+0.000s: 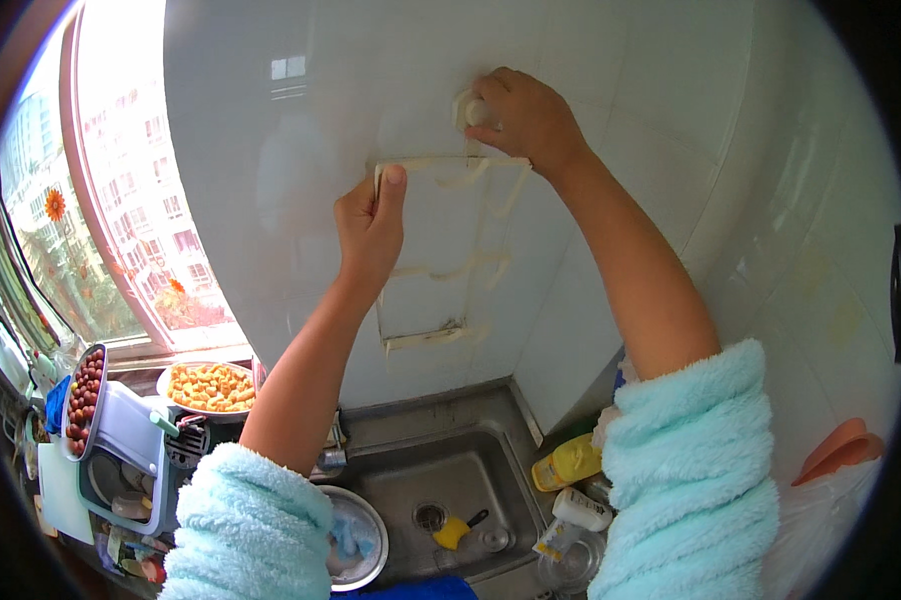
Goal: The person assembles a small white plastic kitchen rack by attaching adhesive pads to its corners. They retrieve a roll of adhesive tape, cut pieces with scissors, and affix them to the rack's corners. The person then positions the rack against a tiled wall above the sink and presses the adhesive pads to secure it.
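Observation:
A pale, yellowed wall rack [426, 341] with thin rails stands against the white tiled wall above the sink. My left hand [373, 222] is closed around its upper left corner, the thumb pointing up along the edge. Just above the rack's top edge, a round cream suction-cup knob [469, 110] sits on the wall. The fingers of my right hand [529, 115] are curled around that knob from the right, and they hide part of it. A short pale strip runs from the knob down to the rack.
Below lies a steel sink [411, 395] with a yellow sponge [451, 533] inside. A metal basin [373, 510] holds suds and a blue cloth. A yellow bottle [568, 462] stands at right. At left are a bowl of orange snacks [211, 388], a container of red fruit [86, 400] and a window.

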{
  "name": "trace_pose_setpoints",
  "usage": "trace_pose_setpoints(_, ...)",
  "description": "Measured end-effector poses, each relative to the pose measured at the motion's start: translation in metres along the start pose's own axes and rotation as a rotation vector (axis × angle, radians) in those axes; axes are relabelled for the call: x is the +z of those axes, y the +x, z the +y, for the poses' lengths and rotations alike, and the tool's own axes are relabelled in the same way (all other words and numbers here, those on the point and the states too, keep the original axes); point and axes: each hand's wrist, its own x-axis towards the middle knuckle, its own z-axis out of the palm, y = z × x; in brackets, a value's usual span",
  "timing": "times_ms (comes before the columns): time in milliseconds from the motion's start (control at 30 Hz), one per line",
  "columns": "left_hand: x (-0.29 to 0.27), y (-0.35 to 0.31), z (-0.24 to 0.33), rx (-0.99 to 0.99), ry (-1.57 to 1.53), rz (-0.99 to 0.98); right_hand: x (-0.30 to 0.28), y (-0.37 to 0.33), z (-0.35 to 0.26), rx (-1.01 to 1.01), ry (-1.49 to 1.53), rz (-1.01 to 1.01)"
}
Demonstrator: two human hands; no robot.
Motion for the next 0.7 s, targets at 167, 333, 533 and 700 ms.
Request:
trace_pose_setpoints(167,-0.001,0.000,-0.002,0.015,-0.033,-0.006,-0.004,-0.007,0.005,0.095,-0.023,-0.025)
trace_pose_setpoints(333,0.002,0.000,-0.004,0.026,-0.026,-0.007,0.001,-0.011,0.010,0.019,-0.010,0.061)
trace_pose_setpoints(533,0.001,0.001,-0.004,-0.015,0.014,0.007,0.008,-0.014,0.010,0.065,0.051,0.073)
trace_pose_setpoints(700,0.000,0.000,-0.004,-0.014,0.023,0.008,0.011,-0.021,0.001,0.172,0.160,0.114)
